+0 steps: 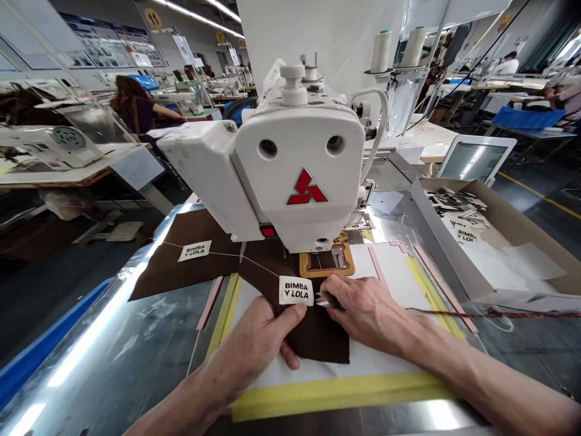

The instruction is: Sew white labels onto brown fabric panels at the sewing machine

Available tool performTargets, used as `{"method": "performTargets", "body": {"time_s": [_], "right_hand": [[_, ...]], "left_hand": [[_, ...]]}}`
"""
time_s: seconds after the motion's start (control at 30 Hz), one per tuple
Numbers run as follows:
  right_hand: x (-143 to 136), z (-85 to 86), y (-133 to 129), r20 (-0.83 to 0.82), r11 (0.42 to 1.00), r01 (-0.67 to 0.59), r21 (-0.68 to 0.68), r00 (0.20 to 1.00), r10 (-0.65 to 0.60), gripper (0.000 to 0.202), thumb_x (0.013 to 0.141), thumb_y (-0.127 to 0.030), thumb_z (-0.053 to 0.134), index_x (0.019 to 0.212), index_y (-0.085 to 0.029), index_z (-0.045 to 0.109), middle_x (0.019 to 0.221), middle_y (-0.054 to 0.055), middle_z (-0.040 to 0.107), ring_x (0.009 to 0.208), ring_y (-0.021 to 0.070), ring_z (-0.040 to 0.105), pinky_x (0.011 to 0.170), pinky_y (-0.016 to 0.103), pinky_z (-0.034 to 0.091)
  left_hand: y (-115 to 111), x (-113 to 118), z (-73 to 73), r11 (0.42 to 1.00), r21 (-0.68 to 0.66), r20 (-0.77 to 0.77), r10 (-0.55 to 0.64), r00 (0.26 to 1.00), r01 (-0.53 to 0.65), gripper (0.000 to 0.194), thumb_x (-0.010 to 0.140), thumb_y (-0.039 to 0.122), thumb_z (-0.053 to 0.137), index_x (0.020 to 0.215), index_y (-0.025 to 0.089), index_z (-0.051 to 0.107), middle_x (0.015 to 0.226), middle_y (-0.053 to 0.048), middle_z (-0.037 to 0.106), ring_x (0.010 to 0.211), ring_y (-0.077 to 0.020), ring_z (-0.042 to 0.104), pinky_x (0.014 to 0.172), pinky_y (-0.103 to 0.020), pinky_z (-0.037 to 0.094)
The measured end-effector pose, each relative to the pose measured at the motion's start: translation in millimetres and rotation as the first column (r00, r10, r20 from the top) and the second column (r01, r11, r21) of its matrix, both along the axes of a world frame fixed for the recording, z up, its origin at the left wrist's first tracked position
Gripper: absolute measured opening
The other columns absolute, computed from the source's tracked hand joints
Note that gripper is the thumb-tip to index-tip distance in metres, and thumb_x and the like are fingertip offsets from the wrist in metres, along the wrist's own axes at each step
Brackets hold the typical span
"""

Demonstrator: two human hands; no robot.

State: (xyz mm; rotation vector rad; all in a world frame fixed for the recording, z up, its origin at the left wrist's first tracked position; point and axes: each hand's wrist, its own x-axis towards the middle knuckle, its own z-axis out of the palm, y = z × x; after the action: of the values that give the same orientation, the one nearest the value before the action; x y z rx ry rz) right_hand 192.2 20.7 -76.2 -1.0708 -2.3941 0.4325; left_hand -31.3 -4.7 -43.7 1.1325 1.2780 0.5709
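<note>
Brown cloth (320, 339) lies before a sewing machine (297, 151), pinched at its white label (296, 290) by the left hand (254, 333) as the right hand (367, 303) clasps small snips (330, 301) beside it, an apparent thread-trimming step calling for careful aim

Left hand (267, 330) pinches, thumb uppermost; right hand's (358, 306) fingers curl, seemingly in a closed grip.
</note>
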Motion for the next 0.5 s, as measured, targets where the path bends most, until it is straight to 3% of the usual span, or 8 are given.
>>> {"method": "performTargets", "body": {"time_s": [0.17, 0.3, 0.43, 0.5], "right_hand": [[4, 2.7, -1, -0.092, 0.996, -0.024, -0.083, 0.996, 0.016, 0.027, 0.093, -0.008, 0.057, 0.115, -0.022, 0.053, 0.105, 0.000, 0.070, 0.082, 0.0149, 0.070, 0.067, 0.026, 0.048], [6, 5.9, -6, -0.129, 0.987, 0.025, -0.161, 0.991, -0.047, 0.019, 0.095, -0.010, 0.054, 0.109, -0.022, 0.057, 0.096, 0.000, 0.068, 0.082, 0.0169, 0.068, 0.072, 0.029, 0.050], [8, 13.4, -15, -0.052, 0.988, 0.035, -0.153, 0.998, -0.044, 0.007, 0.104, -0.023, 0.056, 0.108, -0.021, 0.061, 0.095, 0.001, 0.066, 0.074, 0.0173, 0.066, 0.065, 0.030, 0.048], [9, 17.2, -21, 0.004, 0.992, 0.011, -0.122, 1.000, -0.011, 0.016, 0.104, -0.033, 0.063, 0.113, -0.019, 0.063, 0.097, 0.003, 0.067, 0.071, 0.0177, 0.065, 0.061, 0.031, 0.047]], "left_hand": [[0, 1, 3.1, 1.000, -0.015, 0.010, 0.015, 1.000, -0.015, 0.038, 0.095, 0.048, 0.067, 0.108, 0.013, 0.072, 0.088, -0.006, 0.065, 0.067, -0.0170, 0.062, 0.048, -0.027, 0.062], [-1, 2, 5.9, 0.999, -0.021, 0.027, 0.027, 0.999, -0.027, 0.039, 0.095, 0.048, 0.067, 0.110, 0.013, 0.072, 0.093, -0.008, 0.068, 0.069, -0.0174, 0.062, 0.047, -0.026, 0.062], [-2, 1, 5.8, 0.999, -0.023, 0.056, 0.039, 0.998, -0.037, 0.040, 0.093, 0.049, 0.069, 0.109, 0.013, 0.072, 0.094, -0.009, 0.068, 0.071, -0.0190, 0.064, 0.047, -0.027, 0.061], [-2, 0, 5.0, 0.999, -0.024, 0.078, 0.041, 0.996, -0.039, 0.039, 0.093, 0.049, 0.070, 0.107, 0.012, 0.072, 0.092, -0.009, 0.069, 0.072, -0.0203, 0.065, 0.047, -0.027, 0.061]]}}
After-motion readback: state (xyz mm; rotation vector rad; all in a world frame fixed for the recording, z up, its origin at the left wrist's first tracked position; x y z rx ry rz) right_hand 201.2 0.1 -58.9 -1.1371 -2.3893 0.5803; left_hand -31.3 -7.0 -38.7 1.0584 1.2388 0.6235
